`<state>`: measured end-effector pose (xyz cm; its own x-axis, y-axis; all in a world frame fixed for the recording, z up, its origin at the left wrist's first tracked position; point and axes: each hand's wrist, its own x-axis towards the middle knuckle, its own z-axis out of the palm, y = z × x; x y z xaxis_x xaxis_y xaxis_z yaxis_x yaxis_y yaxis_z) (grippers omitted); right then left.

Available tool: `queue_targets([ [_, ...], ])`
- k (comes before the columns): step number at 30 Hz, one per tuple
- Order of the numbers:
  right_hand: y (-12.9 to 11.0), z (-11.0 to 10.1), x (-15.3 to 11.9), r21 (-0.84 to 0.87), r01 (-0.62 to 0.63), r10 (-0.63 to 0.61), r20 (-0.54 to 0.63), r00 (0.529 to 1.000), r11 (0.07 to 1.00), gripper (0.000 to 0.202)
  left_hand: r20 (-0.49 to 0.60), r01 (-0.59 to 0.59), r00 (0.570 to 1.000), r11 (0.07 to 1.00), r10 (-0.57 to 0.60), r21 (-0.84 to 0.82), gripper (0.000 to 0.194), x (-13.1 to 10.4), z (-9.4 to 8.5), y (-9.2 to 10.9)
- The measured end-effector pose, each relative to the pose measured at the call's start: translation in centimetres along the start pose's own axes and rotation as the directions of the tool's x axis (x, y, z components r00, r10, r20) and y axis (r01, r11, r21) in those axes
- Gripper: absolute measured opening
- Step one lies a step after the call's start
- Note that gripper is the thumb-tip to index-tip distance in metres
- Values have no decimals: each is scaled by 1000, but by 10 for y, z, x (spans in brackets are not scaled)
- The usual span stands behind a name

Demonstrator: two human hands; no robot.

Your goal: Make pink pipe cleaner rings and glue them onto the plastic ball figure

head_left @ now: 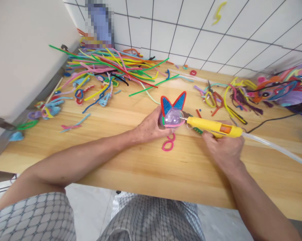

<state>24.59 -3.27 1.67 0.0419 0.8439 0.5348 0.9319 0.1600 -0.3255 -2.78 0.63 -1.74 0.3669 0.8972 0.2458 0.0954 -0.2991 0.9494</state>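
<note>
One purple ball (175,117) with red-edged blue ears (180,101) is around the middle of the tabletop (140,167), left hand (151,128) clamped round its side. Right hand (225,150) is wrapped round a yellow glue gun (203,125) with a clear glue stick (271,144) loaded in its back; can't tell if the nozzle's touching. Big pipe cleaner heap (115,67) by the back edge, scissors (212,92) toward the back right corner.

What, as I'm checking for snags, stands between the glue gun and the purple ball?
Nothing visible: the tip of the glue gun in the right hand lies against or just before the purple ball in the left hand.
</note>
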Motion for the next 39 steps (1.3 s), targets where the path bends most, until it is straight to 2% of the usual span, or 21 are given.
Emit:
queue_targets([
  [3, 0, 1, 0, 16, -7, 7, -3, 1000, 1000, 8, 26, 35, 999, 996, -33, -78, 68, 0, 0, 2],
  [9, -3, -1, 1, 20, -37, 37, 29, 999, 999, 9, 39, 59, 998, 992, -55, -113, 68, 1, 0, 4],
  [15, -1, 0, 1, 6, -24, 24, 12, 1000, 1000, 11, 23, 53, 998, 996, -51, -78, 69, 1, 0, -1],
  [24, -1, -1, 1, -3, 39, -39, 27, 999, 999, 6, 43, 45, 998, 993, -41, -109, 73, 4, -1, 7],
  [32, -2, -2, 2, 9, 10, -10, 35, 999, 1000, 9, 11, 36, 999, 998, -36, -41, 69, 2, -1, 0],
  [39, 1, -3, 1, -50, 47, -46, 24, 999, 998, 7, 12, 15, 1000, 998, -14, -65, 62, 4, -2, 9],
])
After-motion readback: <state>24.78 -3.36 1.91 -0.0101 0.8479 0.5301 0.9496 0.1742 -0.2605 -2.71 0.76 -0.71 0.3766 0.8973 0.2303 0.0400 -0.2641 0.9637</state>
